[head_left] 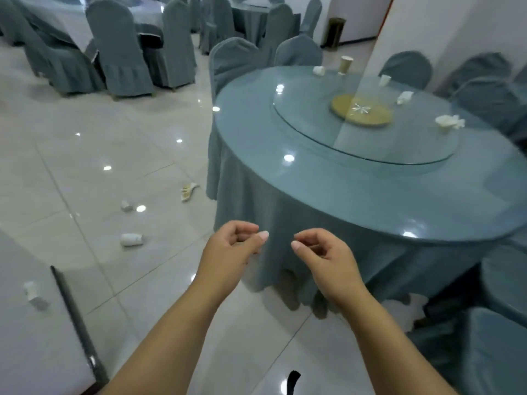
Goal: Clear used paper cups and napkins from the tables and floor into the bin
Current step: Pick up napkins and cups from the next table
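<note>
My left hand point(232, 246) and my right hand point(322, 252) hover side by side in front of the round table point(313, 195), fingers loosely curled, nothing in either. On the table stand a tan paper cup point(345, 65) and a white cup point(384, 80), with a tipped white cup point(319, 70) and crumpled napkins point(450, 123) point(404, 97) near them. On the floor to my left lie a white cup point(131, 239), a smaller cup point(126, 206) and a crushed paper piece point(188, 191). Another cup point(31, 290) lies on the near-left table.
A glass turntable point(313, 132) tops the teal-clothed table, ringed by covered chairs point(233, 59). More tables and chairs point(119, 52) fill the back left. A dark bin point(333, 32) stands by the far wall. White litter point(410, 309) lies under the table's right side.
</note>
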